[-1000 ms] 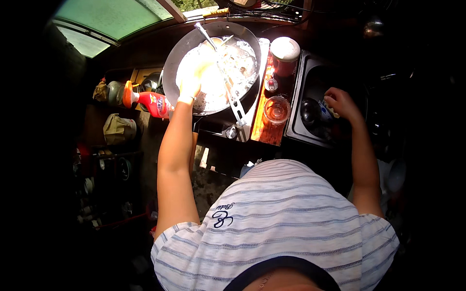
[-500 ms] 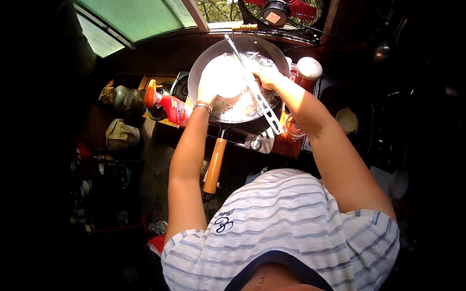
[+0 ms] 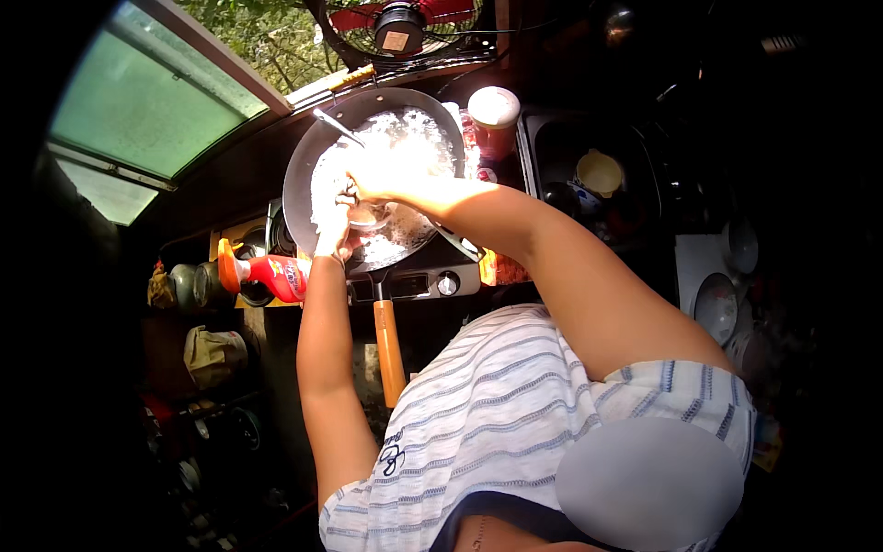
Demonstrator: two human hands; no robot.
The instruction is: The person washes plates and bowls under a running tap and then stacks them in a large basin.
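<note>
Pan (image 3: 303,175): I see it on the stove, full of white rice, its wooden handle (image 3: 390,350) running back toward me.
Left hand (image 3: 333,235): over the pan's near-left rim; glare hides what it grips, so I cannot tell.
Right hand (image 3: 372,179): over the pan's middle, reaching across; its grip is washed out too.
Red bottle (image 3: 276,276): just left of the pan.

We see a red squeeze bottle (image 3: 272,275) lying on its side to the left of the stove, with an orange cap pointing left and a small yellow and white label on its body. Above the pan's right edge stands a red jar (image 3: 494,120) with a round white lid. The fan (image 3: 398,29) at the top carries a small pale square label on its dark hub. We see no screens or signs.
</note>
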